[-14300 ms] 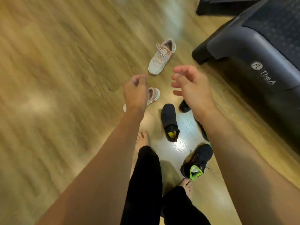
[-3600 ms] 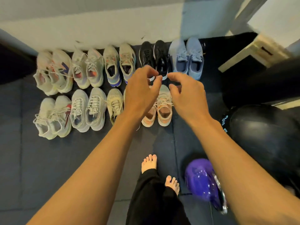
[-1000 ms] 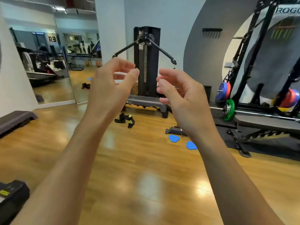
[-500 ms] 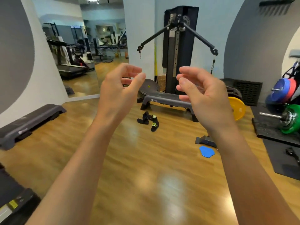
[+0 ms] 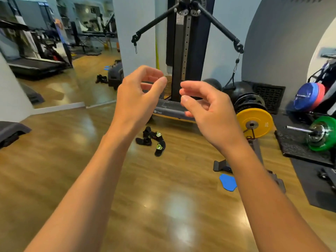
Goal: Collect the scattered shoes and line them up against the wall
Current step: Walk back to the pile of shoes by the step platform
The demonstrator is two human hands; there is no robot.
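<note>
Change: closer to the cable machine [image 5: 183, 51] than half a second ago, with the black shoes [image 5: 151, 140] now larger and lower in view; right grip [image 5: 209, 113] drawn in nearer the left grip [image 5: 138, 99].
Left grip: raised ahead of the camera, fingers loosely curled, thumb tip close to the forefinger, released and grasping nothing.
Right grip: raised beside the left with a narrow gap between them, fingers loosely curled, likewise released and grasping nothing.
Black shoes: scattered in a loose cluster on the wooden floor [image 5: 163, 206], well beyond both grips, just in front of the step platform [image 5: 171, 110]; neon-green lining visible in at least two; exact count hard to tell.
Step platform: dark and low, at the foot of the cable machine, partly hidden behind both grips.
Mirror [image 5: 54, 51]: on the left wall, reflecting a treadmill and a dark cluster of shoes.
Yellow plate [image 5: 254, 122]: upright, right of the step platform.
Green plate [image 5: 325, 135]: on a bar over the black mat [image 5: 300, 148], far right.
Blue pad [image 5: 228, 181]: flat on the floor, just beside the right forearm.
</note>
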